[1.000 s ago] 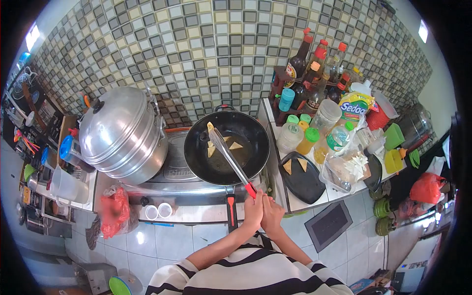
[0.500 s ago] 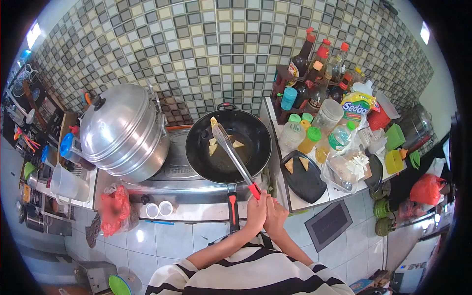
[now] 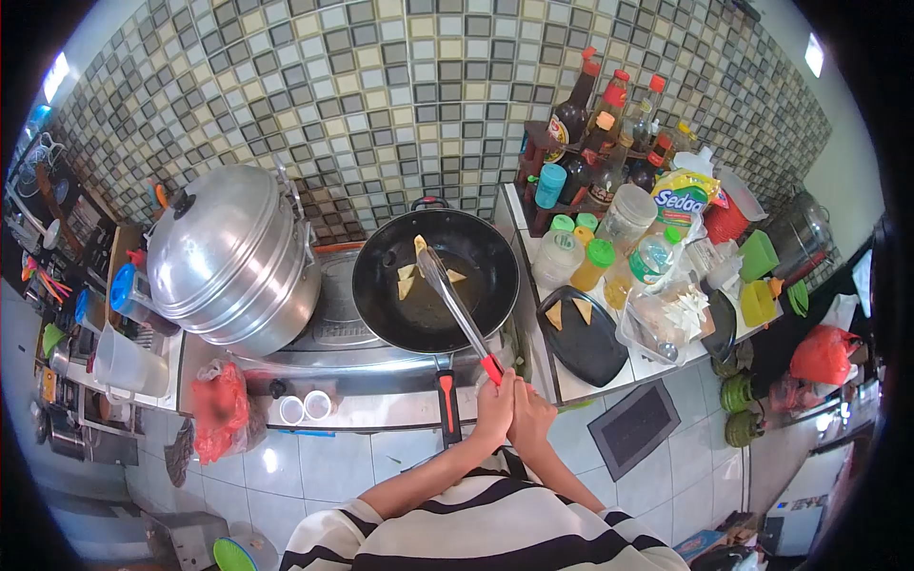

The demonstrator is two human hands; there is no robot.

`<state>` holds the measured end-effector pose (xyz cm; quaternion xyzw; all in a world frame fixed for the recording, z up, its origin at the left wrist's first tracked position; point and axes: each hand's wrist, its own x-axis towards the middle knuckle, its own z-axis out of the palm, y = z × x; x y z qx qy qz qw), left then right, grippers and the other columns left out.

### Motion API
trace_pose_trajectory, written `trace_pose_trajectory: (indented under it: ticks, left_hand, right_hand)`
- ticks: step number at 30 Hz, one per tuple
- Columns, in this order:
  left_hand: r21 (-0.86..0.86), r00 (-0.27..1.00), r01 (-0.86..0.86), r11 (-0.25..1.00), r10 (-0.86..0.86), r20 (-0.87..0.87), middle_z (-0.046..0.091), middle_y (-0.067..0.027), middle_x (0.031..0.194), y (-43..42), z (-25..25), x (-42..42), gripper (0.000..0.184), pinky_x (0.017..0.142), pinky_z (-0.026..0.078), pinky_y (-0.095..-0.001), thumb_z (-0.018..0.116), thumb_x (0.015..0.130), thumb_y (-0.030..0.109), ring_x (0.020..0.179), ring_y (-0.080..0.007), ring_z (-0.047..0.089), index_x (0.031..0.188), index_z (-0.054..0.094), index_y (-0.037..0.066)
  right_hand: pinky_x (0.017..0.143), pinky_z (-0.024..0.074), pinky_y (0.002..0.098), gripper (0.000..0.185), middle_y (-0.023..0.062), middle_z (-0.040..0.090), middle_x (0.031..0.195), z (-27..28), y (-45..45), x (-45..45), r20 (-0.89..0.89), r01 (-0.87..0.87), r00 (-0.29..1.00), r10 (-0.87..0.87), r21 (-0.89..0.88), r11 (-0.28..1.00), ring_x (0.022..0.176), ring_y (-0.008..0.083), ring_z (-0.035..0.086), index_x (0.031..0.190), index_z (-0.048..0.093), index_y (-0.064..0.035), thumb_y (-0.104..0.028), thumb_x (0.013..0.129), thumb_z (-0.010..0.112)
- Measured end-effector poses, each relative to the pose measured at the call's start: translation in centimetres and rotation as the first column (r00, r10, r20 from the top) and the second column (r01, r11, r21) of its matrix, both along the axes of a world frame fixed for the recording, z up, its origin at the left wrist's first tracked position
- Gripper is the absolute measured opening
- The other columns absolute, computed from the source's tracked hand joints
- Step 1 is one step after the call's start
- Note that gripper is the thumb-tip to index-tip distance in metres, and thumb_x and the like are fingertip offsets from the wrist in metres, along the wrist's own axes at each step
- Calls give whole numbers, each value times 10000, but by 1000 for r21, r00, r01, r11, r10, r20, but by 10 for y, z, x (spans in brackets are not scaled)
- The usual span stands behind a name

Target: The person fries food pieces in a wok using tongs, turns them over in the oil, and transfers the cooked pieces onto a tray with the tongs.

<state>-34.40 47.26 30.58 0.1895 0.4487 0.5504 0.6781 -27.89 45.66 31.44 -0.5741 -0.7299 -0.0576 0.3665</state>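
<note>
Both of my hands are closed around the red-gripped end of a pair of metal tongs (image 3: 455, 305), in front of the black wok (image 3: 383, 319). My left hand (image 3: 491, 411) and my right hand (image 3: 533, 413) press together there. The far end of the tongs reaches into the wok, at a golden folded pastry piece (image 3: 420, 244) near the back left; whether the tips grip it, I cannot tell. Several more triangular pieces (image 3: 406, 283) lie in shallow oil around the tips. Below my left forearm's side, the wok's black and red handle (image 3: 448, 404) points toward me, untouched.
Left of the wok stands a large metal steamer pot (image 3: 228, 266). At right, a black tray (image 3: 583, 352) holds two golden triangles, beside jars and a plastic container (image 3: 657, 333). Sauce bottles (image 3: 571, 105) stand behind. A red plastic bag (image 3: 219, 409) hangs at the counter's front.
The tongs' tips have shifted slightly right and toward me in the wok, and the piece at them sits lower, farther from the rim. My hands keep their hold. The camera view has shifted slightly.
</note>
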Motion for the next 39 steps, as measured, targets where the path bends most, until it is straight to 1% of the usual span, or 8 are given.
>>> trace_pose_trajectory:
  ticks: [6, 25, 27, 31, 34, 35, 37, 39]
  left_hand:
    - [-24, 1000, -15, 1000, 15, 16, 590, -88, 676, -2, 2, 1, 256, 579, 468, -263, 453, 898, 231, 613, -167, 589, 791, 514, 7]
    - [39, 997, 41, 998, -38, -66, 587, -111, 711, 5, 18, -1, 257, 634, 480, -290, 457, 898, 260, 656, -206, 599, 837, 488, 12]
    - [34, 999, 37, 999, -38, 8, 590, -88, 686, 5, 19, 1, 277, 599, 455, -250, 461, 898, 261, 633, -157, 585, 822, 508, 0]
    - [5, 998, 61, 998, -61, 11, 581, -73, 666, 7, 16, 5, 299, 589, 445, -248, 453, 899, 289, 617, -150, 571, 836, 514, 3]
    - [-5, 976, 203, 979, -203, -75, 577, -71, 705, 7, 15, 2, 322, 602, 433, -249, 439, 904, 315, 659, -130, 555, 872, 519, 4]
    - [-16, 957, 259, 966, -259, -133, 574, -74, 757, 6, 14, 2, 346, 620, 427, -245, 439, 901, 339, 701, -120, 544, 917, 510, 0]
    - [-31, 928, 321, 946, -321, -189, 572, -77, 809, 2, 12, 4, 377, 638, 420, -242, 439, 897, 363, 743, -110, 533, 961, 500, -3]
    - [-26, 860, 448, 894, -439, -262, 550, -79, 949, -4, 7, 10, 572, 685, 411, -228, 499, 839, 462, 793, -119, 528, 1143, 373, -6]
  right_hand:
    - [375, 387, 317, 55, 82, 528, 587, 1, -2, 0, 23, 30, 999, -30, -11, 999, 426, 229, 514, 777, 514, -55, -99, 745, 524]
    - [371, 377, 319, 90, 99, 521, 574, 12, 6, 0, 29, 20, 999, -21, 36, 999, 412, 233, 506, 783, 525, -49, -124, 735, 536]
    - [369, 375, 321, 94, 101, 511, 550, 12, 6, 1, 26, 46, 999, -46, 19, 999, 405, 235, 505, 791, 526, -45, -127, 748, 539]
    - [369, 374, 324, 98, 97, 499, 522, 2, 6, 6, 1, 72, 997, -72, -7, 997, 406, 238, 510, 780, 528, -51, -140, 749, 555]
    - [394, 387, 352, 112, 121, 512, 521, -6, 3, 10, -222, 99, 967, -126, -129, 987, 446, 270, 541, 751, 535, -67, -176, 775, 550]
    - [394, 387, 352, 112, 121, 512, 521, -5, 1, 13, -221, 107, 966, -133, -129, 986, 446, 270, 541, 751, 535, -67, -176, 775, 550]
    - [424, 407, 358, 171, 139, 544, 554, -2, -3, 22, -476, 69, 844, -246, -359, 931, 469, 295, 551, 754, 535, -49, -209, 814, 528]
    - [477, 438, 366, 192, 147, 573, 585, 2, -12, 31, -521, 93, 780, -348, -453, 886, 529, 269, 602, 782, 552, -41, -226, 828, 530]
